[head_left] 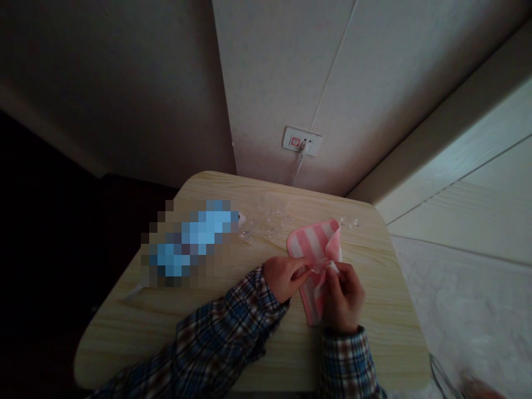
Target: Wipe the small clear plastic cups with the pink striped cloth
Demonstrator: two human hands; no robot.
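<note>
Both hands meet over a pink-and-white striped cloth (307, 241), pinching a small clear plastic piece (319, 267) between them. My left hand (285, 276) has its thumb and fingers closed on the left end of the piece. On the other side, my right hand (346, 293) is closed around its right end, where a whitish bit shows at the fingertips. The exact kind of the piece cannot be made out. Beneath the hands the cloth lies on the table, its upper right corner folded over. Part of the cloth is hidden by my right hand.
Several small clear plastic pieces (271, 233) lie on the wooden table (366, 354) beyond my hands, and more clear pieces (349, 223) sit right of the cloth. A pixelated blue object (199, 235) lies at left. A wall socket (302, 141) with a plugged-in cord is behind.
</note>
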